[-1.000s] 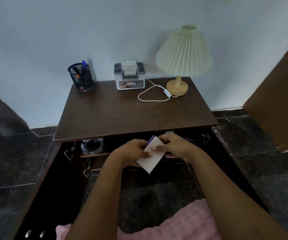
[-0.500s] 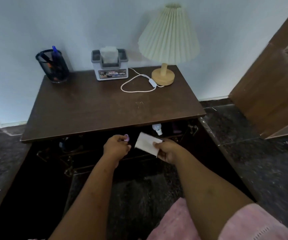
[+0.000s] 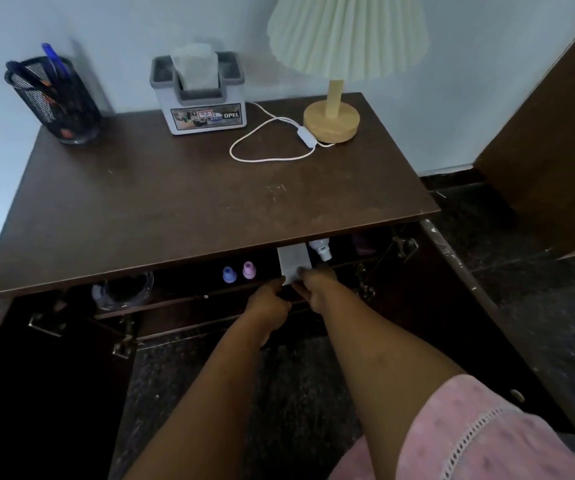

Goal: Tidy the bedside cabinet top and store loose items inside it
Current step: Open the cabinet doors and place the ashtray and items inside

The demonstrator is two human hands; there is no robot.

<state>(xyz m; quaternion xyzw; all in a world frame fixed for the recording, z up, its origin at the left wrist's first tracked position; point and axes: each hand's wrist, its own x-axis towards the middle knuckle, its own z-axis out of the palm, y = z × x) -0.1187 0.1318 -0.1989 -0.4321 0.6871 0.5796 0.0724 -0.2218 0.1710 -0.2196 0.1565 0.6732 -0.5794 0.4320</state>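
Head view: 2 hands, left hand (image 3: pixel 269 301) and right hand (image 3: pixel 317 285), pinch 1 white card (image 3: pixel 293 263) beside 2 caps (image 3: pixel 229 274).

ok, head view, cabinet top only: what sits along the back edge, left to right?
Black mesh pen holder → grey tissue box → looped white cord with its inline switch → lamp on a round wooden base.
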